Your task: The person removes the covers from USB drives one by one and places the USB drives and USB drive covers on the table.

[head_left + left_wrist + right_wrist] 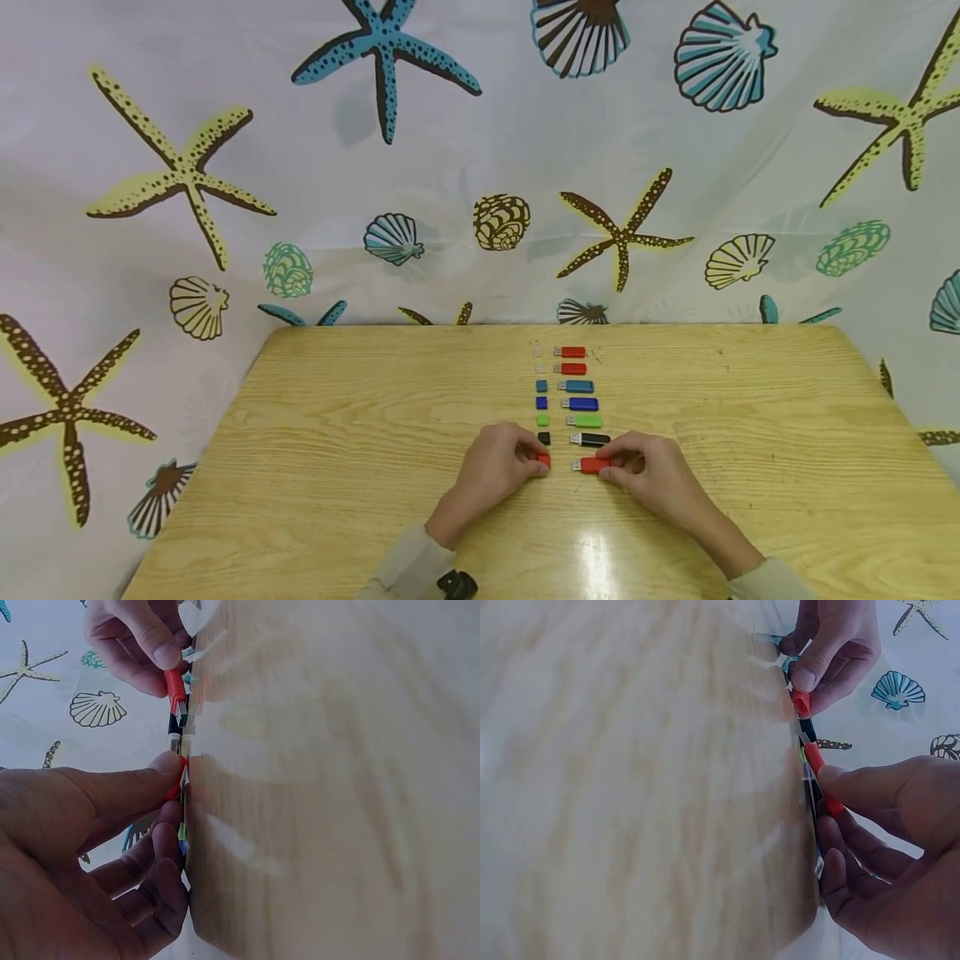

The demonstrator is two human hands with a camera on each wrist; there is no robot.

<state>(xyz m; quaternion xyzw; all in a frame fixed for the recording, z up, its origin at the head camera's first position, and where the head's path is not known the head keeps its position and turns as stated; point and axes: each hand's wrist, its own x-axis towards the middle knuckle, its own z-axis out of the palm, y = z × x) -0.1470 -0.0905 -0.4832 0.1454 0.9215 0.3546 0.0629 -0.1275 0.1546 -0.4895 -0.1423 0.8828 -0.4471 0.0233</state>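
My left hand (497, 460) pinches a small red cap (543, 461) between thumb and fingers, low over the wooden table. Across a short gap, my right hand (654, 471) grips the rear of a red USB stick (595, 466), its bare metal plug pointing left toward the cap. The right wrist view shows the thumb lying along the red stick (823, 776), with the red cap (801, 703) in the other hand above it. Just beyond the fingers lie a black cap (543, 438) and a black USB stick (591, 440).
Farther back, uncapped sticks form a column: green (588, 422), dark blue (582, 404), light blue (577, 387) and two red ones. Their caps stand left of them, including a green cap (543, 421). A patterned cloth (450, 275) hangs behind the wooden table (337, 433).
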